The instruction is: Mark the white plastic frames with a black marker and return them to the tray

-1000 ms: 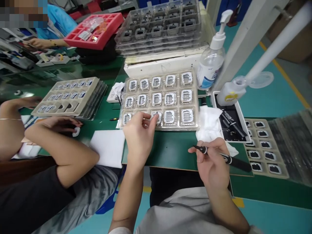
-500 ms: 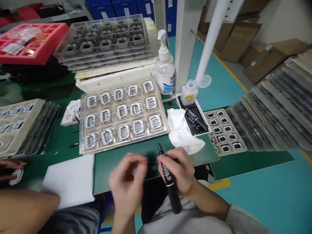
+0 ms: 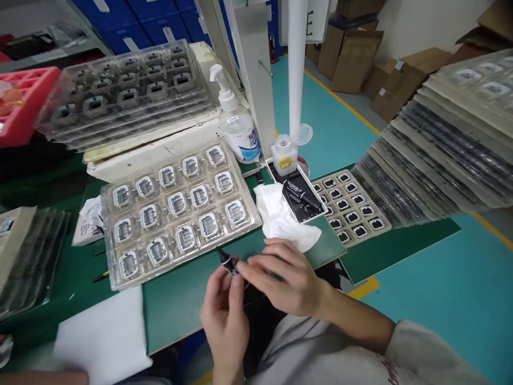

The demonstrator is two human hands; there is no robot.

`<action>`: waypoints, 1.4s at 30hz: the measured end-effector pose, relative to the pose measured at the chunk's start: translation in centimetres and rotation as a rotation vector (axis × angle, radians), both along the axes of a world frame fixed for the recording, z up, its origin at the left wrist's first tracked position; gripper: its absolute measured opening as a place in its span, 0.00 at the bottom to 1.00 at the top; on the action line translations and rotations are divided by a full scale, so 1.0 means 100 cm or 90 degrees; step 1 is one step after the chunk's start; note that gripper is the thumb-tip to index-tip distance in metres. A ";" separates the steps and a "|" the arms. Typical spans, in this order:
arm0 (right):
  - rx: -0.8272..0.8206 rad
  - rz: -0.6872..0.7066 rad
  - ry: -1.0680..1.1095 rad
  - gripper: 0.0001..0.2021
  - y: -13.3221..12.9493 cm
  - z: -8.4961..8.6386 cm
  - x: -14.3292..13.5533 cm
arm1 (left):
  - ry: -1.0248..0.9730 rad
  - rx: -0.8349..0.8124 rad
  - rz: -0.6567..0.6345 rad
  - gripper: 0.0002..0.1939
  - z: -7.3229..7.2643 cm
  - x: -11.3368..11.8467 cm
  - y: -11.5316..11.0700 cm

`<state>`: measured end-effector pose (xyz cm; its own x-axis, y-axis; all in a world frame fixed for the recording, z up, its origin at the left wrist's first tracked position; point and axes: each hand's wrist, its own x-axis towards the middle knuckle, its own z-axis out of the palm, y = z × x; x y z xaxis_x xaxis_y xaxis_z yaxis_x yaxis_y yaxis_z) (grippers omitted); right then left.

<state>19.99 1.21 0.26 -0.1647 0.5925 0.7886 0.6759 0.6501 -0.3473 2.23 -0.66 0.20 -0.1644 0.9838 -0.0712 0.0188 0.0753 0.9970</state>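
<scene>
A black marker pen (image 3: pixel 229 263) with its dark tip pointing up and left is pinched in my left hand (image 3: pixel 227 315), just in front of the table edge. The fingers hide most of its barrel. My right hand (image 3: pixel 289 278) is closed close beside it, its fingertips reaching the marker. A small dark piece shows between the right fingers, too hidden to name. Beyond the hands lies a clear plastic tray (image 3: pixel 256 218) with rows of white-rimmed metal parts (image 3: pixel 185 237). A crumpled white cloth (image 3: pixel 286 219) lies just beyond my right hand.
A shallow box (image 3: pixel 324 212) holds black markers and a small white bottle (image 3: pixel 285 155). A pump bottle (image 3: pixel 239 131) stands behind the tray. Stacked trays (image 3: pixel 425 139) rise at right, more (image 3: pixel 128 91) at back left. A white sheet (image 3: pixel 104 334) lies front left, by another person's arm (image 3: pixel 52 377).
My left hand has come to the marker and now grips it near the tip end. My right hand has shifted its hold beside it. The view has swung to the right.
</scene>
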 end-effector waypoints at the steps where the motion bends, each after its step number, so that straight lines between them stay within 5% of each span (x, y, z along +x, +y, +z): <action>1: -0.007 -0.033 0.006 0.22 0.002 0.002 0.005 | -0.032 0.030 0.020 0.13 -0.003 0.000 0.000; 6: -0.210 -0.284 -0.241 0.22 0.025 0.015 0.026 | -0.172 0.084 0.017 0.16 -0.013 0.000 -0.001; 9: -0.258 -0.239 -0.337 0.22 0.031 0.015 0.027 | -0.157 0.087 0.009 0.15 -0.014 0.001 0.000; 13: -0.271 -0.185 -0.291 0.19 0.023 0.011 0.033 | -0.136 0.063 -0.012 0.14 -0.012 0.003 0.001; 16: -0.308 -0.262 -0.225 0.18 0.024 0.014 0.051 | -0.126 0.050 -0.014 0.15 -0.013 0.003 0.002; 19: -0.395 -0.344 -0.258 0.15 0.037 0.026 0.072 | -0.118 0.041 -0.024 0.15 -0.017 0.001 0.001; 26: -0.607 -0.258 -0.400 0.13 0.064 0.064 0.088 | -0.108 0.001 -0.069 0.16 -0.022 -0.001 -0.001; 30: -0.702 -0.295 -0.407 0.15 0.077 0.076 0.084 | -0.088 -0.021 -0.089 0.18 -0.021 0.000 0.000; 38: -0.772 -0.376 -0.387 0.14 0.099 0.075 0.086 | -0.066 -0.017 -0.134 0.20 -0.019 0.001 0.006; 42: -0.760 -0.344 -0.352 0.10 0.101 0.065 0.103 | -0.074 -0.034 -0.144 0.23 -0.019 0.005 0.008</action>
